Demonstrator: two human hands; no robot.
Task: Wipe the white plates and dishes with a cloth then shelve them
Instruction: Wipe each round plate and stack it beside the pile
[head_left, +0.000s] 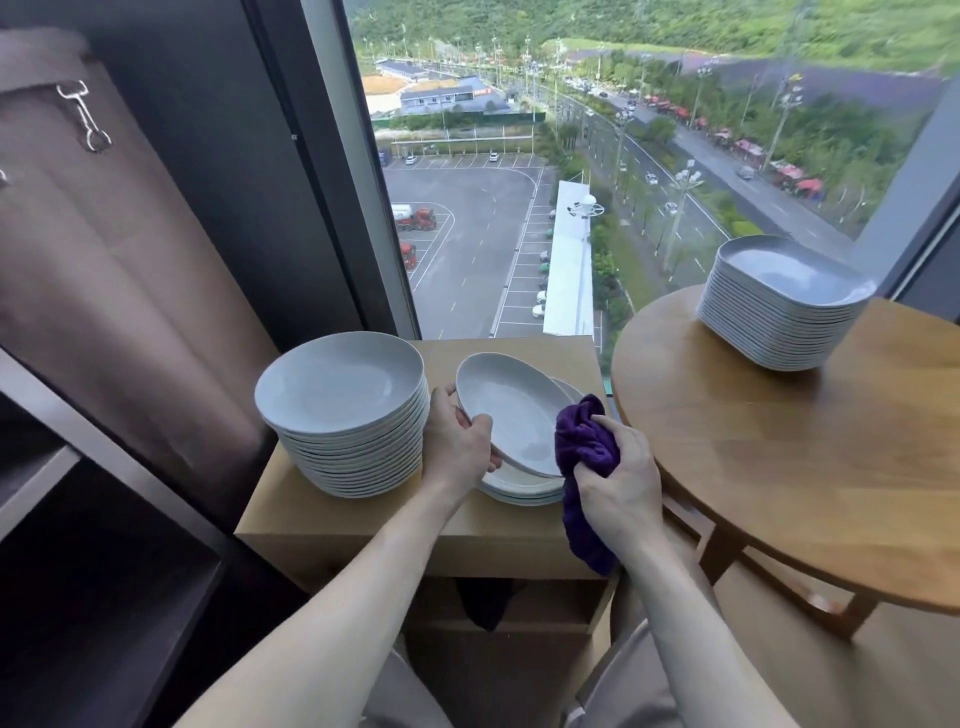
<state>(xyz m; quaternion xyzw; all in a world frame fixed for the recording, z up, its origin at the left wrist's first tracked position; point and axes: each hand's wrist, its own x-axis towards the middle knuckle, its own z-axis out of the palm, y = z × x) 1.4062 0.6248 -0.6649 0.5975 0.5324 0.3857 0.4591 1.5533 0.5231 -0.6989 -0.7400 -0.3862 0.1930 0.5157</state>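
Fingers (478, 422) of the left hand (457, 444) curl over the near-left rim of a white oval dish (511, 410), thumb underneath, holding it tilted up with its hollow facing the person. The right hand (618, 488) is closed tight round a bunched purple cloth (584, 441). The wad sticks out above the knuckles and touches the dish's right edge, while a loose tail hangs below the wrist.

The dish is lifted just above a low stack of matching dishes (519, 491), which sits on a pale wooden cabinet (337, 525) under the window (519, 208). Just left of the holding hand, on the same cabinet, stands a tall stack of round plates (343, 415). To the right, well apart, a round wooden table (779, 467) carries a tall stack of oblong dishes (784, 301). A brown curtain (104, 312) hangs at the left, with dark shelving (78, 519) below it.

This looks like the wiping step, with one dish singled out and the cloth just meeting its rim. Most of the crockery appears not yet shelved. The next move probably calls for sweeping the cloth across the hollow and round the rim while the left hand keeps a firm pinch, since a tilted, glazed dish held by one edge could slip or knock the stack beneath. After that it would need carrying across to the shelving, likely the dark unit on the left.
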